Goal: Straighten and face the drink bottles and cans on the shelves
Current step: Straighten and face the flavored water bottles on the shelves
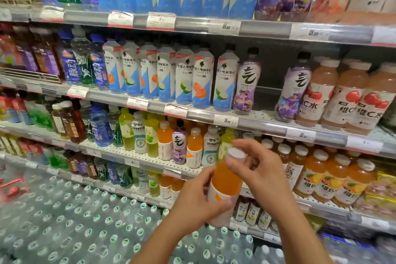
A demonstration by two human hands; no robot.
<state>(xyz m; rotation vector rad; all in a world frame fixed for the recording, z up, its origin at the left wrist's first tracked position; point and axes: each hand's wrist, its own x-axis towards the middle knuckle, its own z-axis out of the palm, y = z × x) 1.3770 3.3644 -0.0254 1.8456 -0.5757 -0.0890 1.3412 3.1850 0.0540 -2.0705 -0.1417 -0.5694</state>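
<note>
Low in the middle of the frame, a person holds one orange drink bottle [226, 180] out in front of the shelves, away from the rows. The bottle leans a little to the right and has a white cap and a white label. The left hand [198, 201] is wrapped around the lower part of the bottle, over the label, with the thumb across the front. The right hand [260, 169] is up by the top of the bottle, its fingers bent around the neck just under the white cap, touching it. Behind the hands, a shelf [137, 156] with little holes holds more small bottles, yellow-green, orange and purple ones. To the right stand orange juice bottles [334, 180] with white caps in a neat row. Higher up, in the middle of the frame, blue and white bottles [184, 77] with fruit pictures stand side by side. There is a gap between two purple bottles [246, 85] on that shelf. At the lower left, packs of water bottles [75, 221] with white and green caps lie stacked below the shelves.
</note>
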